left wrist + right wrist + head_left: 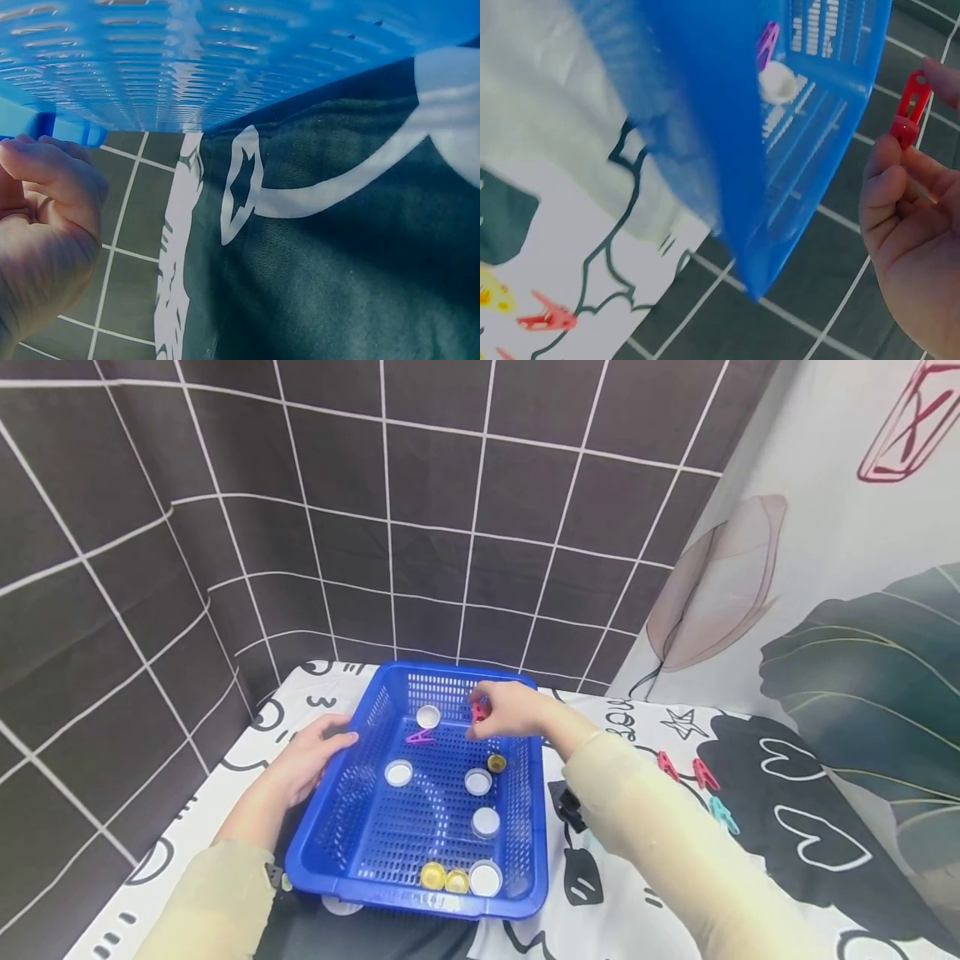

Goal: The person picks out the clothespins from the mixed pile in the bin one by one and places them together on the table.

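A blue plastic basket point(352, 893) with slotted walls stands on the patterned cloth. My left hand point(303, 760) grips its left rim, thumb pointing inward; in the left wrist view the fingers point(56, 161) curl at the rim. Over the basket's far right part, my right hand point(510, 708) pinches a red clothespin point(911, 109) between thumb and fingers. Inside the basket lie a purple clothespin point(420, 737), several white bottle caps point(485, 822) and several yellow caps point(432, 875), some near the front wall.
On the cloth to the right lie red clothespins point(705, 773) and a teal clothespin point(723, 815). A small black object point(572, 810) shows beside my right forearm. Behind the basket rises a dark, white-gridded backdrop point(427, 560); a pale printed curtain point(810, 635) hangs at the right.
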{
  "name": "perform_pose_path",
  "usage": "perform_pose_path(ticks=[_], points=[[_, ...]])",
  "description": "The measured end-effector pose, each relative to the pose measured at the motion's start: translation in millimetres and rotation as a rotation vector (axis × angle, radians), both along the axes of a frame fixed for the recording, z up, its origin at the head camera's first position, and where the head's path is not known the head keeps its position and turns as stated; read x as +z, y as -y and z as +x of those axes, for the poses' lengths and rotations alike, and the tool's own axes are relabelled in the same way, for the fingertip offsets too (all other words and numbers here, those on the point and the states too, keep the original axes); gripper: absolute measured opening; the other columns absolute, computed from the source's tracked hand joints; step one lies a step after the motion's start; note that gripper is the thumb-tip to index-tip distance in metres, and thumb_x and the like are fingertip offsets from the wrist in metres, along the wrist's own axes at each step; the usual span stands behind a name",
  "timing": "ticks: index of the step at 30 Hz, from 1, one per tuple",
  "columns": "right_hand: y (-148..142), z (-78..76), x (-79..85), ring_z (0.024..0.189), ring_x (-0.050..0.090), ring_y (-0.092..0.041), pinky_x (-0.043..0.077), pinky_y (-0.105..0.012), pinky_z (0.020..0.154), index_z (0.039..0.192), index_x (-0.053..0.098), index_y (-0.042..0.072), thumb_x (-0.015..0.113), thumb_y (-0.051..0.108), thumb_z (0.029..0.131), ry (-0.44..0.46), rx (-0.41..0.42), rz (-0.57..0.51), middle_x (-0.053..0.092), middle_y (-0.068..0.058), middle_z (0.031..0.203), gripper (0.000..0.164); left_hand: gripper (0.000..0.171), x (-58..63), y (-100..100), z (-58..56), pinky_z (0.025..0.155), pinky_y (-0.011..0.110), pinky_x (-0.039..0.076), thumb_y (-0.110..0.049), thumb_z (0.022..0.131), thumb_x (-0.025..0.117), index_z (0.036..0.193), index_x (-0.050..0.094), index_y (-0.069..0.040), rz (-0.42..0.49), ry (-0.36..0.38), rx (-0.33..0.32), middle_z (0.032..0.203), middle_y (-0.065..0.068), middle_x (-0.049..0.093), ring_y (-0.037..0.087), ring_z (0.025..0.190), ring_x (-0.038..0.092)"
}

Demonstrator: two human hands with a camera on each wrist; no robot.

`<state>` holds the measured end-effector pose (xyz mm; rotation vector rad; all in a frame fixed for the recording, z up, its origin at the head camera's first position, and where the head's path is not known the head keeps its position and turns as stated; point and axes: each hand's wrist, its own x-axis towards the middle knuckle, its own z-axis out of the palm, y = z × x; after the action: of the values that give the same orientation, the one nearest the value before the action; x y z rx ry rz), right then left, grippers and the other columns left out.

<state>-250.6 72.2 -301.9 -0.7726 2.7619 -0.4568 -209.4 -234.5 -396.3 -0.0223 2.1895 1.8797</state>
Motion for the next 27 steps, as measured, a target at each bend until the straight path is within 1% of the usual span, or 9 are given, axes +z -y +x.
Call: perform_pose_path(ticks=[4, 6, 13, 16, 19, 22, 27], points=[[-21, 5.2, 3.5, 0.083, 0.056, -0.017, 0.05, -0.032, 0.074, 0.124, 0.052, 0.004, 0.071, 0.039, 0.076, -0.009, -0.016, -0.012, 0.059, -0.002, 0.089, 0.062, 0.057, 0.5, 2, -0.7, 0.045, 0.025, 0.048, -0.027, 0.094, 0.056, 0.142, 0.032, -0.009, 0.002, -0.007, -0.001, 0.075, 0.005, 0.064, 0.011, 0.051, 0.055], [-33, 7.4, 1.7, 0.081, 0.056, -0.018, 0.05, -0.031, 0.07, 0.122, 0.053, 0.004, 0.071, 0.039, 0.076, -0.012, -0.029, -0.013, 0.059, -0.003, 0.087, 0.061, 0.058, 0.3, 2, -0.6, 0.046, 0.026, 0.049, -0.027, 0.094, 0.056, 0.143, 0.031, -0.009, 0.001, -0.004, 0.0, 0.075, 0.006, 0.064, 0.012, 0.052, 0.057], [-76, 11.2, -13.8, 0.077, 0.057, -0.018, 0.051, -0.029, 0.064, 0.121, 0.052, 0.001, 0.072, 0.038, 0.076, -0.001, -0.092, -0.046, 0.059, -0.005, 0.088, 0.062, 0.058, -1.0, 2, 0.2, 0.05, 0.029, 0.052, -0.027, 0.094, 0.056, 0.142, 0.031, -0.008, 0.007, -0.004, -0.003, 0.077, 0.007, 0.065, 0.014, 0.054, 0.06], [-94, 14.4, -19.3, 0.073, 0.056, -0.017, 0.049, -0.029, 0.062, 0.12, 0.052, 0.0, 0.073, 0.035, 0.076, 0.012, -0.107, -0.063, 0.059, -0.004, 0.085, 0.061, 0.057, -1.8, 2, 0.2, 0.049, 0.028, 0.052, -0.026, 0.094, 0.055, 0.142, 0.031, -0.008, 0.009, -0.002, -0.006, 0.076, 0.006, 0.065, 0.013, 0.053, 0.059], [-112, 19.7, -23.4, 0.068, 0.056, -0.017, 0.049, -0.03, 0.057, 0.119, 0.051, -0.002, 0.073, 0.034, 0.075, 0.036, -0.118, -0.074, 0.059, -0.004, 0.081, 0.061, 0.057, -1.8, 2, 0.1, 0.047, 0.027, 0.051, -0.027, 0.094, 0.055, 0.142, 0.031, -0.008, 0.014, 0.001, -0.01, 0.075, 0.006, 0.065, 0.012, 0.053, 0.058], [-130, 27.0, -27.4, 0.069, 0.055, -0.016, 0.048, -0.03, 0.058, 0.12, 0.051, -0.002, 0.073, 0.034, 0.075, 0.047, -0.133, -0.052, 0.059, -0.003, 0.081, 0.061, 0.056, -1.0, 2, -0.1, 0.047, 0.026, 0.05, -0.027, 0.094, 0.056, 0.142, 0.032, -0.008, 0.02, -0.001, -0.012, 0.075, 0.006, 0.065, 0.012, 0.052, 0.058], [-153, 39.5, -36.9, 0.076, 0.053, -0.017, 0.047, -0.031, 0.065, 0.123, 0.05, 0.0, 0.072, 0.036, 0.077, 0.082, -0.188, -0.01, 0.057, -0.003, 0.087, 0.063, 0.055, 0.1, 2, -0.3, 0.049, 0.028, 0.052, -0.026, 0.094, 0.055, 0.141, 0.032, -0.008, 0.027, -0.009, -0.017, 0.078, 0.006, 0.066, 0.013, 0.055, 0.06]])
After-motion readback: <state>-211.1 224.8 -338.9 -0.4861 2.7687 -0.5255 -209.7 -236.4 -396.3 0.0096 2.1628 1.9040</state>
